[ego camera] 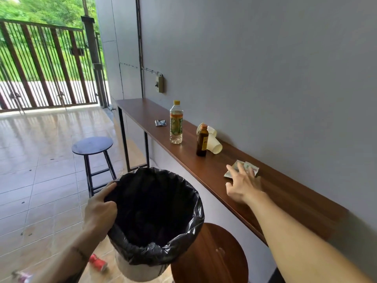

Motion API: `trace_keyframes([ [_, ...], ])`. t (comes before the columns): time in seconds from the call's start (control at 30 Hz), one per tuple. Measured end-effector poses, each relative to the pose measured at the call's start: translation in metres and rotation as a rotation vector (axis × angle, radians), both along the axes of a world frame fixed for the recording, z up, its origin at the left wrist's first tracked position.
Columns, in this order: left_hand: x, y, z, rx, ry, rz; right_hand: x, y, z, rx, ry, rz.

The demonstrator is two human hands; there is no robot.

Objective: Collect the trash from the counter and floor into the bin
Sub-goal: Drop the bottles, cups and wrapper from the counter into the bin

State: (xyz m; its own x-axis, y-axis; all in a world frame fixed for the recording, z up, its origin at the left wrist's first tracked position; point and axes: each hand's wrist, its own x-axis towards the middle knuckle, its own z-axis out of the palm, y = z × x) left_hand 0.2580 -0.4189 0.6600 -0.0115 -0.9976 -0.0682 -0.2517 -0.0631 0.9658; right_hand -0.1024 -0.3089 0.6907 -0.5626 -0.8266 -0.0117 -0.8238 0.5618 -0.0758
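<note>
The task is near its beginning, I judge: the left hand (101,209) grips the bin (155,227) rim, the spread right hand (242,182) reaches the crumpled wrapper (250,167) near the counter (285,193) back edge, while bottles, cups and floor cans wait.

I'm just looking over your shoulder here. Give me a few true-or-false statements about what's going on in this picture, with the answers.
1. The left hand grips the rim of the bin. True.
2. The bin has a white liner. False: the liner is black.
3. The right hand is reaching onto the crumpled wrapper on the counter. True.
4. The clear bottle lies on its side. False: it stands upright.
5. The paper cups stand upright. False: they lie tipped over behind the brown bottle.
6. A red can lies on the floor. True.
</note>
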Motion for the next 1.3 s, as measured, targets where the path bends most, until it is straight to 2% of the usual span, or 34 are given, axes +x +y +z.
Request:
trace_keyframes([
  [0.1,-0.01,-0.014,-0.007,0.023,-0.011,0.019,-0.011,-0.016,-0.009,0.047,-0.093,-0.037],
  [0.27,-0.02,-0.039,-0.019,0.06,0.006,0.008,0.001,-0.042,-0.019,0.035,0.02,-0.031],
  [0.4,-0.018,-0.066,-0.025,0.054,0.03,-0.024,0.032,-0.058,-0.026,-0.153,0.056,0.164],
  [0.5,-0.008,-0.089,-0.033,0.063,0.064,-0.079,0.086,-0.077,-0.031,-0.295,0.062,0.36],
  [0.57,0.0,-0.102,-0.033,0.076,0.083,-0.131,0.13,-0.095,-0.038,-0.297,0.083,0.461],
  [0.67,0.008,-0.119,-0.03,0.09,0.115,-0.18,0.184,-0.122,-0.045,-0.132,-0.053,0.521],
  [0.73,0.015,-0.133,-0.028,0.097,0.091,-0.212,0.204,-0.138,-0.046,0.004,-0.154,0.491],
  [0.83,0.029,-0.158,-0.025,0.102,0.086,-0.26,0.221,-0.155,-0.047,0.027,-0.179,0.41],
  [0.97,0.042,-0.186,-0.028,0.128,0.158,-0.328,0.213,-0.158,-0.035,-0.044,-0.152,0.275],
  [1.3,0.021,-0.212,-0.044,0.147,0.124,-0.331,0.116,-0.131,0.006,-0.355,-0.11,-0.181],
])
